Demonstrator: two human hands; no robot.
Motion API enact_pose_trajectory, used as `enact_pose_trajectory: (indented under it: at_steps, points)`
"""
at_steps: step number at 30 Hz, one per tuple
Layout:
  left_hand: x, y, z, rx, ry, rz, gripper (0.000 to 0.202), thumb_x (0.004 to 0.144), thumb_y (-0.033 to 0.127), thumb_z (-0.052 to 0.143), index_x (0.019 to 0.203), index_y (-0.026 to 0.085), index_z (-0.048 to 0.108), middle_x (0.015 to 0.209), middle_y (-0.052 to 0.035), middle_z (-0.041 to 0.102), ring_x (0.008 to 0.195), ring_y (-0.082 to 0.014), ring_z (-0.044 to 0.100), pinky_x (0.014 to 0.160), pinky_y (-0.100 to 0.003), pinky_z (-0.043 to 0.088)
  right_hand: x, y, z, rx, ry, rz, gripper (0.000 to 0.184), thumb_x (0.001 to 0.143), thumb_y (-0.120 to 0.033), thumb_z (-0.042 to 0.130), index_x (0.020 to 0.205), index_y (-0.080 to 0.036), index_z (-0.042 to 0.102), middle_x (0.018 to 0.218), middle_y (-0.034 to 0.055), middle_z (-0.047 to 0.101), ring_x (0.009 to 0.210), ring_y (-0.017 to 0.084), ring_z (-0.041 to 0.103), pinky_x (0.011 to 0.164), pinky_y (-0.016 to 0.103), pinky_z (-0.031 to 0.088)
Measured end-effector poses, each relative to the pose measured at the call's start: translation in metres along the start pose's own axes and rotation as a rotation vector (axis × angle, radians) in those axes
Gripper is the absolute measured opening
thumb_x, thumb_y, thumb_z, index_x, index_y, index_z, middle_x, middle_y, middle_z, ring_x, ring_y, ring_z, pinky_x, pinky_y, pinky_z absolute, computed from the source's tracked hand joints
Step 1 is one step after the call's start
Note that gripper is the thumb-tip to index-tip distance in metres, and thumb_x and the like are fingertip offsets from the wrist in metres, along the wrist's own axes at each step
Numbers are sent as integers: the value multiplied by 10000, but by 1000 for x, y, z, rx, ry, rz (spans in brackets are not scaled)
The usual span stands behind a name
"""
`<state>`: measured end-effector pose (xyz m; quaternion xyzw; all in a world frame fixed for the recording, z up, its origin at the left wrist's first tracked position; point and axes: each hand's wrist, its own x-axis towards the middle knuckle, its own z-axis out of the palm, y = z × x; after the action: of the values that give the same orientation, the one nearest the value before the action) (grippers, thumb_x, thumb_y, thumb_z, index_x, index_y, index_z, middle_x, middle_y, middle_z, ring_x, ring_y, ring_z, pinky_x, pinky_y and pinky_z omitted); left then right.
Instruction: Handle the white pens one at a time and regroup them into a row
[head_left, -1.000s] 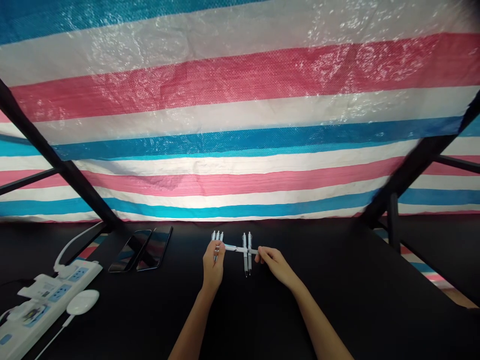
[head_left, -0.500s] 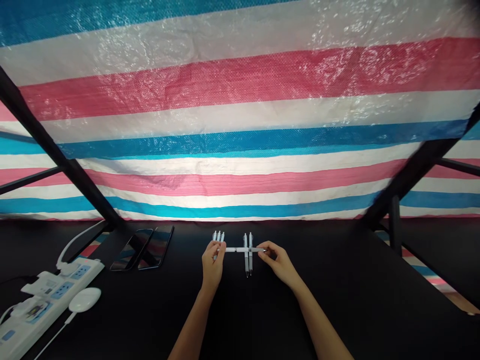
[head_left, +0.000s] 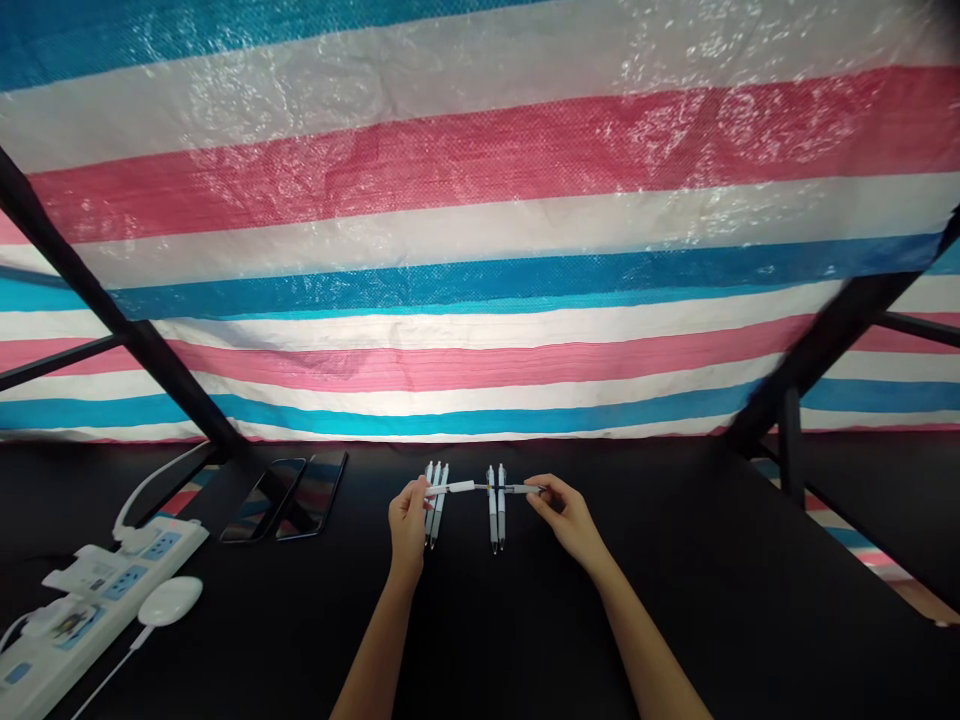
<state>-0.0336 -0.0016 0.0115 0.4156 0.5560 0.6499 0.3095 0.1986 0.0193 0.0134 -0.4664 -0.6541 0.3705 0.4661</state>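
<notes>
A pen is held sideways above the black table, pulled apart into two sections. My left hand (head_left: 407, 532) is closed on its white upper barrel (head_left: 460, 487). Between finger and thumb, my right hand (head_left: 571, 522) pinches its grey lower barrel (head_left: 519, 489). A thin refill (head_left: 486, 487) spans the gap between the sections. Behind the held pen, two white and grey pens (head_left: 493, 525) lie side by side on the table. Three similar pens (head_left: 436, 522) lie just right of my left hand, partly covered by it and the white barrel.
Two dark phones (head_left: 313, 495) lie at the left on the black table (head_left: 480, 640). A white power strip (head_left: 161, 550) with plugs and a rounded white corded device (head_left: 171, 602) are farther left. Black frame bars (head_left: 791, 375) and striped sheeting (head_left: 480, 370) stand behind.
My hands have moved apart, the left one going left. The pen, earlier in one piece, is now separated with its refill showing. More of the three left pens is visible.
</notes>
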Motion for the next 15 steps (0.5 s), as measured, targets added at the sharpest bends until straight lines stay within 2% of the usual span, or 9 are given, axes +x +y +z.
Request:
enact_pose_trajectory:
  at_steps: [6, 15]
  points:
    - [4, -2, -5, -19, 31, -24, 381, 743, 462, 539, 510, 164, 492, 547, 23, 415, 537, -107, 387, 505, -220, 332, 2, 4, -4, 9, 25, -3, 302, 778, -453, 555, 910, -193, 636, 646, -4, 472, 620, 157, 446, 600, 276, 373]
    - [4, 1, -6, -28, 28, -31, 341, 738, 425, 546, 527, 160, 507, 534, 29, 395, 519, -98, 369, 477, -208, 328, 2, 5, -4, 10, 39, -1, 337, 764, -480, 562, 910, -187, 640, 655, 1, 489, 612, 154, 443, 595, 277, 371]
